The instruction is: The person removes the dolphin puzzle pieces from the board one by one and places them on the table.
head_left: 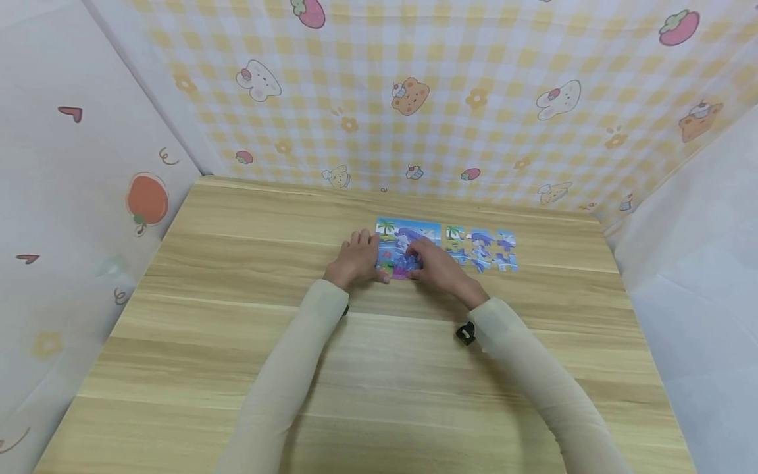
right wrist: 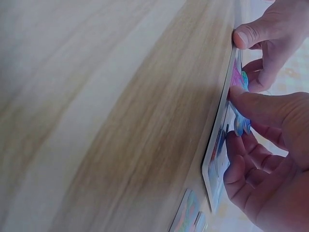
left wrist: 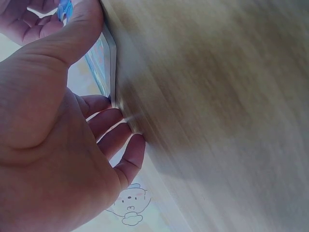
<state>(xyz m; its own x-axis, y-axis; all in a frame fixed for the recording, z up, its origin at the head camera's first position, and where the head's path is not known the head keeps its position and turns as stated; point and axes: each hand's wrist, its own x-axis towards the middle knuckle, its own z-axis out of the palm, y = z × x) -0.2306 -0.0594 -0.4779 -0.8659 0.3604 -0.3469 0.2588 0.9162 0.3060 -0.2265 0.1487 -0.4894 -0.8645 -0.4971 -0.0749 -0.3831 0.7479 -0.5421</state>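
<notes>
A jigsaw puzzle board (head_left: pixel 387 247) with a dolphin, palm tree and sea picture lies flat on the table. At its left side is my left hand (head_left: pixel 357 258), fingers along the left edge and thumb stretched along the near edge. In the left wrist view, the left fingertips (left wrist: pixel 137 140) touch the tabletop beside the board's rim. Over the lower middle of the board, my right hand (head_left: pixel 439 266) pinches a shiny blue puzzle piece (right wrist: pixel 239 123) between thumb and fingers. The piece is tilted, and its lower side is hidden by the thumb.
Just right of the board, several loose puzzle pieces (head_left: pixel 481 250) lie in rows on the wooden table (head_left: pixel 379 375). A checked cloth (head_left: pixel 355 99) hangs behind the table's back edge. White cloths hang at both sides.
</notes>
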